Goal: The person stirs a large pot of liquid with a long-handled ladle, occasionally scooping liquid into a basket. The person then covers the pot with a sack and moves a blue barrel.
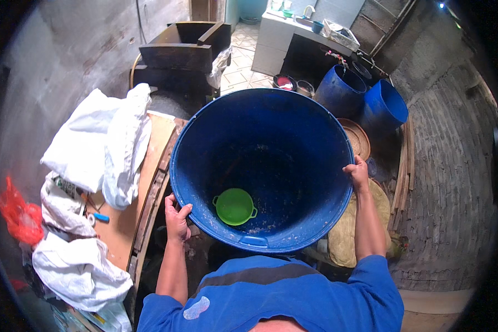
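A large round blue plastic barrel [282,160] stands in front of my body, its wide mouth facing up towards me. Inside it, near the lower left of the floor, lies a small green basin [235,207] with two side handles; pale crumbs or flecks are scattered around it. My right hand [358,173] is closed over the rim on the right side, thumb on top. At the lower left of the rim, my left hand [178,219] grips the barrel's edge, with some of its fingers hidden behind the wall.
On the left, white sacks [91,138] lie on a wooden board [122,232] beside a red plastic bag [19,213]. Two blue drums [384,102] stand at the back right, before a brick wall [442,166]. A tan sack [365,221] lies beneath my right arm.
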A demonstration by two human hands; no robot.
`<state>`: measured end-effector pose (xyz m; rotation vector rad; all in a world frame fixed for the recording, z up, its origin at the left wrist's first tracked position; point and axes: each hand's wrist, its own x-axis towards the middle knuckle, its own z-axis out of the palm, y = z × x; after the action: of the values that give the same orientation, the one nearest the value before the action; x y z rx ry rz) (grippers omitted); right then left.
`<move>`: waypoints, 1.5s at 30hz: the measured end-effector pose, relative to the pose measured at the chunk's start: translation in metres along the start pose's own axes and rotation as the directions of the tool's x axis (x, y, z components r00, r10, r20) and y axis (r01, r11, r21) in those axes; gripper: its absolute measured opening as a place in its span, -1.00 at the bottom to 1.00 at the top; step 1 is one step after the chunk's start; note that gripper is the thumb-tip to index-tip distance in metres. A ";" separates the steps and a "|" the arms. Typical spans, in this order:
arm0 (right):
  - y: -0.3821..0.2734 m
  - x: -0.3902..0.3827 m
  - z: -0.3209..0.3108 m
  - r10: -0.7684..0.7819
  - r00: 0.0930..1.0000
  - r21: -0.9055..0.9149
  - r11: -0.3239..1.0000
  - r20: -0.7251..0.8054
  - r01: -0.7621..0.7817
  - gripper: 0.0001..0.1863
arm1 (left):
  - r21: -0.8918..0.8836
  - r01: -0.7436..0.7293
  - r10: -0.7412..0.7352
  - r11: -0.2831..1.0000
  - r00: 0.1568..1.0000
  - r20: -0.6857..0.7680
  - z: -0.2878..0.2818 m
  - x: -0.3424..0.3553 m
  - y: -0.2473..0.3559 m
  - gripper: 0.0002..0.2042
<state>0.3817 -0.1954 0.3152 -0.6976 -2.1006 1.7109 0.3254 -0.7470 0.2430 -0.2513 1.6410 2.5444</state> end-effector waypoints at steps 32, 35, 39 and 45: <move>0.076 0.391 -0.065 0.146 0.971 -0.038 0.987 -0.189 -0.156 -0.79 | 0.102 0.086 -0.098 0.991 0.988 0.122 0.276 0.371 -0.078 -0.60; 0.048 0.411 -0.060 0.179 0.954 -0.139 0.966 -0.241 -0.217 -0.78 | 0.065 0.139 -0.148 0.988 0.977 0.153 0.284 0.403 -0.087 -0.59; 0.028 0.437 -0.048 0.163 0.953 -0.252 0.940 -0.257 -0.229 -0.78 | 0.045 0.184 -0.189 0.982 0.972 0.138 0.294 0.433 -0.096 -0.57; 0.045 0.466 -0.040 0.202 0.954 -0.282 0.923 -0.222 -0.261 -0.79 | 0.059 0.191 -0.196 0.980 0.976 0.095 0.288 0.440 -0.106 -0.56</move>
<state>0.0279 0.1096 0.2604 -1.1966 -2.2428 1.3669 -0.1110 -0.4419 0.1798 -0.2603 1.5583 2.3304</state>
